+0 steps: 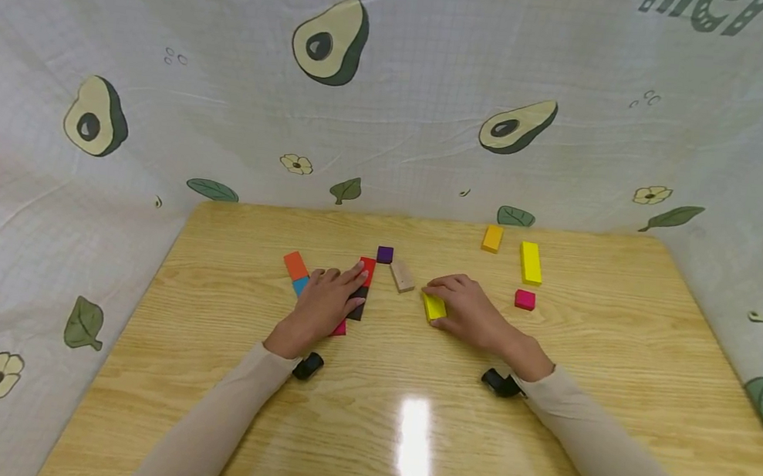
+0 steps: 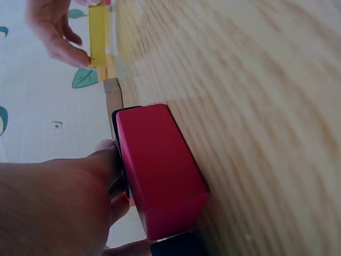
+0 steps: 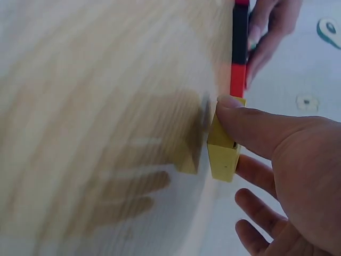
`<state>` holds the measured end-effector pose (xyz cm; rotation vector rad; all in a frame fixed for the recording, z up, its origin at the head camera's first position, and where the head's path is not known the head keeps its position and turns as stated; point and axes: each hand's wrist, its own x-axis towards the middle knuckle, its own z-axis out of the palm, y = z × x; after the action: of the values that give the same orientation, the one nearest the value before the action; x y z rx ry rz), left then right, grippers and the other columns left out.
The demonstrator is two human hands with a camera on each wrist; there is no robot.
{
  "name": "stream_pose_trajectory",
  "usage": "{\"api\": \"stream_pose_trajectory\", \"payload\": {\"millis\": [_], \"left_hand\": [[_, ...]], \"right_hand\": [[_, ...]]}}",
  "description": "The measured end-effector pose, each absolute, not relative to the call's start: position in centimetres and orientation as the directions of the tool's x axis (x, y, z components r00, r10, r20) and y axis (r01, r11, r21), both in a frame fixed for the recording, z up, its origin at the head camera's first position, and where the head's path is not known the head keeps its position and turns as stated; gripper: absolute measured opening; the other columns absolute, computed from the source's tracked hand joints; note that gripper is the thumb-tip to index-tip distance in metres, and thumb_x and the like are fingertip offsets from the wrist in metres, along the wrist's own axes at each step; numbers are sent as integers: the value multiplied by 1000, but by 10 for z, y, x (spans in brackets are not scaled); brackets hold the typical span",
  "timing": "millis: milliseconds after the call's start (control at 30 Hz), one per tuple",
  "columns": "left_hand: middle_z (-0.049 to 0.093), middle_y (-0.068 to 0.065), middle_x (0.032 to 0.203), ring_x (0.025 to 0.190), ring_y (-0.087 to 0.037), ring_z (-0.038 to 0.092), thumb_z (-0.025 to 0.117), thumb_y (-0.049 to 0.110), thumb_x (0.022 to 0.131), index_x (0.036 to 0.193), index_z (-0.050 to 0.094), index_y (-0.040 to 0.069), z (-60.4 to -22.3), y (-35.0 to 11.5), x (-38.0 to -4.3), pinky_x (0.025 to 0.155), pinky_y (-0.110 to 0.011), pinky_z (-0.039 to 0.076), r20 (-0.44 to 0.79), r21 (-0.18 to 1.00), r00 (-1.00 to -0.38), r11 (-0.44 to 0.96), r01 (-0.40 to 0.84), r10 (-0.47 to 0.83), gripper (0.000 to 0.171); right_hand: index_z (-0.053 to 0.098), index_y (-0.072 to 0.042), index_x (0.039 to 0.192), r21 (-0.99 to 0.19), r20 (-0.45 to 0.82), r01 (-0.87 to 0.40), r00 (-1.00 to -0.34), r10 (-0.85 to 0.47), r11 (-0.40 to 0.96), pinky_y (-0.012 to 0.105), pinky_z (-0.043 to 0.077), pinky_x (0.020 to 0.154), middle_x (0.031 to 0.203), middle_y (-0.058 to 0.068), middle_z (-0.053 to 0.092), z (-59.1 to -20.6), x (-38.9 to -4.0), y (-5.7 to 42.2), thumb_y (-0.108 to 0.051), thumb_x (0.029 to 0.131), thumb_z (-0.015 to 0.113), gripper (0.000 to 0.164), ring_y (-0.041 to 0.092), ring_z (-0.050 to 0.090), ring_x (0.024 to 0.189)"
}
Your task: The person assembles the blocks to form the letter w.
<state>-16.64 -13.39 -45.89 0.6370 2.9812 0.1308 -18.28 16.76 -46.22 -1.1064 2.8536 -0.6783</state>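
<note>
My right hand (image 1: 472, 309) pinches a yellow block (image 1: 433, 306) between thumb and fingers. In the right wrist view this block (image 3: 224, 154) looks slightly raised, with its reflection apart from it on the tabletop. On the left, my left hand (image 1: 326, 298) rests on a red block (image 1: 368, 266) and a black block (image 1: 357, 313), placed end to end. A magenta block (image 2: 160, 170) lies at the near end of that row, partly covered by the hand in the head view. Left of the hand are an orange block (image 1: 296, 265) and a partly hidden blue block (image 1: 300, 285).
Between the hands lie a plain wooden block (image 1: 401, 276) and a small purple block (image 1: 385, 255). Farther right are an amber block (image 1: 492, 239), another yellow block (image 1: 531, 263) and a small magenta block (image 1: 525, 300). A printed cloth (image 1: 422, 118) hangs behind the wooden table (image 1: 614, 418).
</note>
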Motion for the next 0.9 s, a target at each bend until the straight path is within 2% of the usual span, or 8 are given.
{"api": "stream_pose_trajectory", "payload": {"millis": [300,900], "left_hand": [[36,-2,171,142,-34,48,52,38,112,160,49,14,-460,-132,-167,121,-56,32,-70,89,-911,913,399,406,53],[32,-2,173,146,-34,45,50,39,113,163,44,16,-461,-133,-167,123,-58,29,-108,95,-910,916,391,400,55]], "right_hand": [[70,1,135,-413,124,-665,-718,-684,622,57,45,110,139,15,66,-461,-176,151,-12,90,86,50,38,55,128],[72,-2,135,-348,153,-739,-651,-743,576,57,45,110,143,16,63,-464,-180,142,-15,92,85,47,38,54,129]]}}
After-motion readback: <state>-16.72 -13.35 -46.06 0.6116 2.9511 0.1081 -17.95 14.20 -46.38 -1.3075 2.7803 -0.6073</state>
